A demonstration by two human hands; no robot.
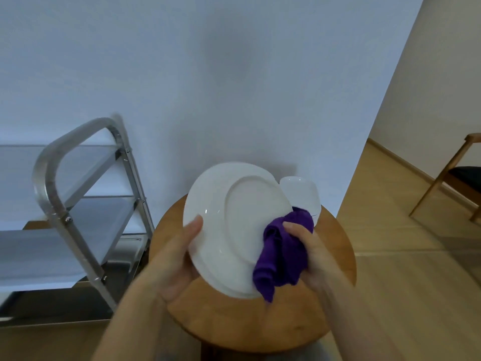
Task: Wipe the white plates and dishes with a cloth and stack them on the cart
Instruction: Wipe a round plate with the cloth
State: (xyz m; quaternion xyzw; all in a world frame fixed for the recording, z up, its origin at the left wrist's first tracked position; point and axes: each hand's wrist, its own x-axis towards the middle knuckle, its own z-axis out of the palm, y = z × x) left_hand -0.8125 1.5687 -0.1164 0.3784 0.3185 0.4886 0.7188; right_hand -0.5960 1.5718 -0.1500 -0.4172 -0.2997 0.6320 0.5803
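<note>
My left hand [177,254] grips the left rim of a white oval plate [229,220], thumb on top, holding it tilted above a round wooden table [335,246] with its underside and foot ring facing me. My right hand [309,251] holds a bunched purple cloth [278,254] and presses it against the plate's lower right edge. Behind the plate, a stack of white dishes [302,194] stands on the table, partly hidden. The steel cart [78,194] stands to the left with bare shelves.
A white wall rises straight behind the table and cart. To the right the wooden floor [403,230] opens out, with a wooden chair [458,178] with a dark seat at the far right edge.
</note>
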